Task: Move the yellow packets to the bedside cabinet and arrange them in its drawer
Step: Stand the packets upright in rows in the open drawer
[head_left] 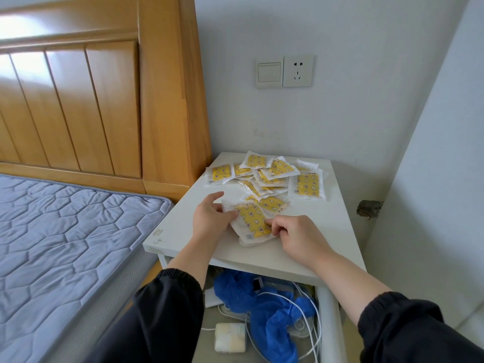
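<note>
Several yellow packets (272,174) with clear plastic borders lie scattered across the back of the white bedside cabinet top (337,231). Nearer the front, a small stack of yellow packets (252,222) sits between my hands. My left hand (209,218) holds the stack's left edge with curled fingers. My right hand (296,231) pinches its right edge. Below the top, the cabinet's drawer (331,323) stands pulled open; my forearms cross above it.
The drawer holds blue plastic bags (272,318), white cables (306,326), a white charger block (230,336) and a white box. A bed with a grey quilted mattress (65,244) and a wooden headboard (104,100) stands left. A wall switch and socket (284,71) sit above.
</note>
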`<state>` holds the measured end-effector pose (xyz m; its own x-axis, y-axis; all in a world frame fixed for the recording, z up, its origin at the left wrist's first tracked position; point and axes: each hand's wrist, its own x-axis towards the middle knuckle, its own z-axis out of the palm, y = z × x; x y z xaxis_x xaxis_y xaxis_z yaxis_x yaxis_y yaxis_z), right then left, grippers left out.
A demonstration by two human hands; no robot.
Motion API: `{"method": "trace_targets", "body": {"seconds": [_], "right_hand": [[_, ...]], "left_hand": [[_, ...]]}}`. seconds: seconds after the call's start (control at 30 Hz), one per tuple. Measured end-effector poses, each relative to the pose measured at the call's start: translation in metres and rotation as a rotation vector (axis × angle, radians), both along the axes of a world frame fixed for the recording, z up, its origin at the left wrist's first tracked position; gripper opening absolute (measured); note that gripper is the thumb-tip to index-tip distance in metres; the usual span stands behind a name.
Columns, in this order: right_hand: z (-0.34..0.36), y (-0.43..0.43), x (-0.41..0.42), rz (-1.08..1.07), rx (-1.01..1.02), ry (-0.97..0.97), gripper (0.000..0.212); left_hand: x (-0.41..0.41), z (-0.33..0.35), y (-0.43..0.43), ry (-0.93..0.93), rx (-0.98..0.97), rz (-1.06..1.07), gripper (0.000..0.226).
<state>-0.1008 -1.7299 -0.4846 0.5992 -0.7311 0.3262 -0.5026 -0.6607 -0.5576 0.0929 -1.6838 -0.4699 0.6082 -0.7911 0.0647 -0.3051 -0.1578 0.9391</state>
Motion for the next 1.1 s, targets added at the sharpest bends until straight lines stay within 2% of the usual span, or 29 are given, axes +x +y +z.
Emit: {"method": "trace_targets", "body": {"seconds": [0.1, 0.23, 0.3, 0.4, 0.5, 0.6, 0.73, 0.77, 0.87, 0.93, 1.03, 1.1], "right_hand": [[0.001, -0.001, 0.000, -0.065, 0.023, -0.113, 0.021], [0.013, -0.004, -0.002, -0.164, 0.356, -0.386, 0.031], [0.016, -0.005, -0.002, -0.138, 0.452, -0.409, 0.029], [0.014, -0.009, 0.000, -0.130, 0.461, -0.364, 0.022], [0.013, -0.013, 0.000, -0.172, 0.466, -0.392, 0.028], [0.013, -0.015, -0.002, -0.233, 0.447, -0.478, 0.023], [0.011, -0.018, -0.005, -0.226, 0.489, -0.608, 0.018], [0.011, -0.018, -0.005, -0.216, 0.497, -0.627, 0.017], [0.011, -0.017, -0.003, -0.199, 0.486, -0.627, 0.017], [0.012, -0.016, -0.002, -0.198, 0.466, -0.614, 0.017], [0.011, -0.015, 0.002, -0.193, 0.434, -0.578, 0.018], [0.010, -0.014, 0.005, -0.174, 0.403, -0.530, 0.020]], "left_hand": [[-0.006, -0.002, 0.001, 0.127, -0.084, 0.024, 0.058], [-0.016, -0.004, 0.000, 0.296, -0.183, -0.004, 0.051], [-0.022, -0.004, -0.001, 0.361, -0.233, -0.033, 0.046], [-0.029, -0.003, -0.002, 0.501, -0.291, -0.059, 0.040], [-0.030, -0.004, -0.004, 0.557, -0.293, -0.124, 0.035], [-0.033, -0.002, -0.004, 0.523, -0.251, -0.228, 0.027], [-0.031, -0.001, -0.006, 0.457, -0.181, -0.306, 0.049], [-0.029, -0.001, -0.007, 0.456, -0.169, -0.321, 0.049], [-0.028, -0.001, -0.007, 0.427, -0.131, -0.369, 0.024], [-0.031, -0.001, -0.008, 0.343, -0.090, -0.375, 0.013], [-0.034, -0.001, -0.006, 0.217, -0.061, -0.348, 0.011], [-0.034, -0.001, -0.007, 0.260, -0.088, -0.303, 0.011]]}}
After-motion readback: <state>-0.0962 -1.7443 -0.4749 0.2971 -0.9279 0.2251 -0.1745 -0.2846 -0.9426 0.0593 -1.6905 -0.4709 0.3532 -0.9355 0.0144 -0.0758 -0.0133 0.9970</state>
